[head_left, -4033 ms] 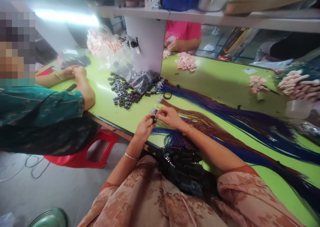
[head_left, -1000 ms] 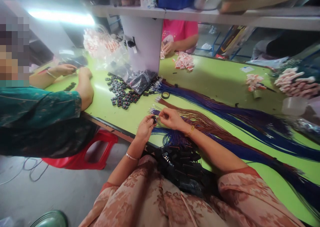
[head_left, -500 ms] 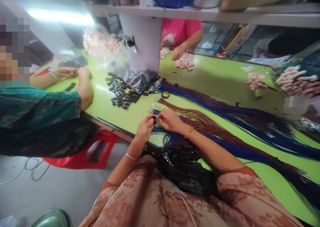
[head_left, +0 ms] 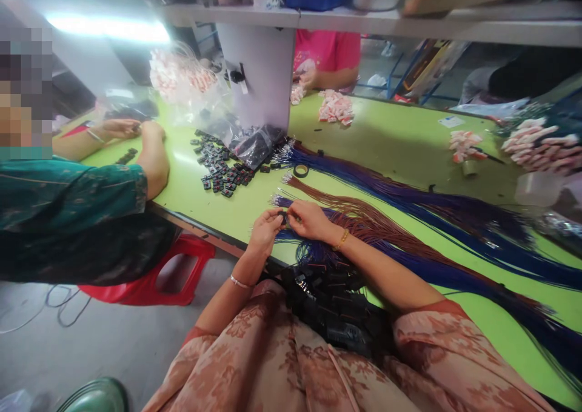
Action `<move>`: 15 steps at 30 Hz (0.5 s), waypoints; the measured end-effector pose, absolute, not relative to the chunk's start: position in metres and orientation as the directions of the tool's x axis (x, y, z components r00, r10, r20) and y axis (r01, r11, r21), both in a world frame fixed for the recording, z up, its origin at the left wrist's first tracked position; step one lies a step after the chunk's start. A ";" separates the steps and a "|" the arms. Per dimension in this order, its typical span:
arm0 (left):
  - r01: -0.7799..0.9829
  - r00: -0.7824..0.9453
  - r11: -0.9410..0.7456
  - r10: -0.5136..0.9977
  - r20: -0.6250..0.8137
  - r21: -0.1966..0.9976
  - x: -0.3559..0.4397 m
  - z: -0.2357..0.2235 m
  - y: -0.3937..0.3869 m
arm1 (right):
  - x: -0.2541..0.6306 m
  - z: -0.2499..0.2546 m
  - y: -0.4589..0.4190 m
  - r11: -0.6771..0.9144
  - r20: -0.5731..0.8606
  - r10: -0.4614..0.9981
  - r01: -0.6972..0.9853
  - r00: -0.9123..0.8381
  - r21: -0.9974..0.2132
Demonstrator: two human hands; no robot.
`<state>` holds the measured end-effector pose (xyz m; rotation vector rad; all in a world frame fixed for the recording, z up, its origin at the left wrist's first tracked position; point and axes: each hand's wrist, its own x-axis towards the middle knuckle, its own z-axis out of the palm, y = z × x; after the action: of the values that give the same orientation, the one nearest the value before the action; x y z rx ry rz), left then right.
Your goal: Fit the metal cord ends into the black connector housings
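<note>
Over the front edge of the table, my left hand [head_left: 262, 230] pinches a small black plastic connector housing [head_left: 282, 218] between thumb and fingertips. My right hand [head_left: 311, 220] is closed right beside the housing, its fingertips pressed together; whatever they grip is too small to make out. Beneath and behind my right hand run bundles of brown wires [head_left: 354, 199] and blue wires [head_left: 391, 260], with metal-tipped ends towards the left. A heap of black parts [head_left: 336, 309] with wires among them lies in my lap.
A pile of black housings [head_left: 222, 168] lies on the green table [head_left: 191, 209], by a plastic bag [head_left: 259, 145] and a tape roll [head_left: 301, 171]. One co-worker's arm [head_left: 154, 157] rests at left; another person in pink [head_left: 334, 60] sits opposite. A red stool [head_left: 182, 272] stands at left.
My hands stay together at almost the same spot; the black housing has turned slightly between my fingers. Across the table, the person in pink has lifted a hand away from the white-and-orange pile.
</note>
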<state>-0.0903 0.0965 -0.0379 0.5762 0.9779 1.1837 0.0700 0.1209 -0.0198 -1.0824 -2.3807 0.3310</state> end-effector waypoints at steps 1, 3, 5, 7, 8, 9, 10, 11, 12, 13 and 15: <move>-0.474 0.065 0.313 0.944 -0.322 0.823 -0.090 -0.037 0.096 | 0.071 -0.018 0.121 0.649 0.336 0.760 0.623 -0.556 -0.437; -0.395 0.021 0.253 0.964 -0.266 0.883 -0.088 -0.033 0.091 | 0.075 -0.010 0.125 0.620 0.300 0.776 0.585 -0.555 -0.522; -0.214 -0.057 0.068 0.995 -0.082 0.974 -0.082 -0.024 0.078 | 0.082 0.001 0.132 0.551 0.230 0.807 0.551 -0.544 -0.627; 0.081 -0.005 -0.212 0.977 0.213 0.974 -0.072 -0.013 0.058 | 0.086 0.012 0.139 0.476 0.154 0.832 0.544 -0.534 -0.691; 0.224 0.113 -0.358 0.934 0.340 0.907 -0.064 -0.007 0.048 | 0.086 0.016 0.142 0.461 0.121 0.829 0.545 -0.546 -0.700; 0.306 0.291 -0.504 0.857 0.425 0.807 -0.056 -0.003 0.037 | 0.084 0.020 0.143 0.462 0.089 0.815 0.549 -0.573 -0.696; 0.327 0.482 -0.635 0.749 0.455 0.700 -0.048 0.001 0.028 | 0.080 0.022 0.143 0.475 0.058 0.793 0.557 -0.606 -0.681; 0.301 0.645 -0.741 0.622 0.444 0.601 -0.039 0.003 0.020 | 0.074 0.023 0.142 0.494 0.025 0.769 0.569 -0.639 -0.658; 0.264 0.744 -0.808 0.519 0.422 0.527 -0.030 0.003 0.014 | 0.067 0.022 0.140 0.514 -0.007 0.749 0.589 -0.662 -0.624; 0.244 0.794 -0.846 0.455 0.403 0.474 -0.023 0.003 0.009 | 0.060 0.022 0.137 0.529 -0.039 0.742 0.621 -0.669 -0.579; 0.242 0.817 -0.881 0.410 0.404 0.406 -0.013 0.000 0.004 | 0.046 0.018 0.130 0.538 -0.101 0.760 0.709 -0.642 -0.457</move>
<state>-0.0129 0.0041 0.0004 2.6639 0.4937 0.7020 0.0462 0.1299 0.0182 -1.2743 -2.6570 0.7120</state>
